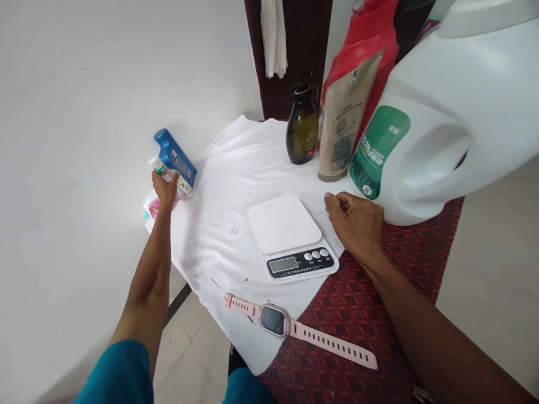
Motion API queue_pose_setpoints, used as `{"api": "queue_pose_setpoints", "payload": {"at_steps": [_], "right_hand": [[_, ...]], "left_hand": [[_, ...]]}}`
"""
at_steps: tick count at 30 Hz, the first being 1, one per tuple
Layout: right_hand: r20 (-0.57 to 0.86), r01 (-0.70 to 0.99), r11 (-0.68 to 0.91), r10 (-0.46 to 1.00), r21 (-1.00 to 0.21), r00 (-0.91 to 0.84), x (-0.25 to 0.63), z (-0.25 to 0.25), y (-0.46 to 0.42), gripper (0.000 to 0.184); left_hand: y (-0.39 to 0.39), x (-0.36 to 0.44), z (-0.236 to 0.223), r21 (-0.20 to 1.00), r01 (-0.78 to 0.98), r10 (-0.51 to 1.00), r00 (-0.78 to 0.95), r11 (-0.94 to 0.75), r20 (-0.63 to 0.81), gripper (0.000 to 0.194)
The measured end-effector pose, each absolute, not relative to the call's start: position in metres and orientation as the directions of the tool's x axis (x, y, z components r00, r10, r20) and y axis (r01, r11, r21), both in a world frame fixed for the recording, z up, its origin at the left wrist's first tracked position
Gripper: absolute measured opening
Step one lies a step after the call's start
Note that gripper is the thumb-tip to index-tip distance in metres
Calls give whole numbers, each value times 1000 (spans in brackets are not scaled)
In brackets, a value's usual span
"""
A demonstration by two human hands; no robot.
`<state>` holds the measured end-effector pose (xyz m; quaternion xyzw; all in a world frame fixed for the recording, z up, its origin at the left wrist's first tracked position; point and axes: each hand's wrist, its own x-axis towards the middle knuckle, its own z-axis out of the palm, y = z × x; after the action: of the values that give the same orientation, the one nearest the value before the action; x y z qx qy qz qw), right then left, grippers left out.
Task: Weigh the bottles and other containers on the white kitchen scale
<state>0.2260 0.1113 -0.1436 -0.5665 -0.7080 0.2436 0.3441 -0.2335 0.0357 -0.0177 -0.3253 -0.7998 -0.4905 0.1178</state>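
Beside the big jug point(446, 106), the right hand point(356, 221) is held curled shut, with nothing seen in it. Left of the scale point(285, 224), beside the blue bottle point(177, 159) at the cloth point(214, 185)'s edge, the clear bottle point(162, 169) is grasped by the left hand point(165, 188); it is best held round its middle, with its neighbour left unbumped. Chinese characters are printed on the jug's green label point(379, 151) and the scale's panel point(301, 262), but no brand can be read surely.

white towel point(274, 39), dark pump bottle point(302, 133)
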Motion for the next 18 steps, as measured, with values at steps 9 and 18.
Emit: {"api": "queue_pose_setpoints", "payload": {"at_steps": [9,18], "right_hand": [[166,691,183,982,-699,-92,221,-134,109,37],[223,633,216,972,-743,-70,222,-130,108,39]], "left_hand": [[16,-195,-23,672,688,428,-713,274,555,45],[0,-65,3,660,682,693,-309,-317,652,58]]}}
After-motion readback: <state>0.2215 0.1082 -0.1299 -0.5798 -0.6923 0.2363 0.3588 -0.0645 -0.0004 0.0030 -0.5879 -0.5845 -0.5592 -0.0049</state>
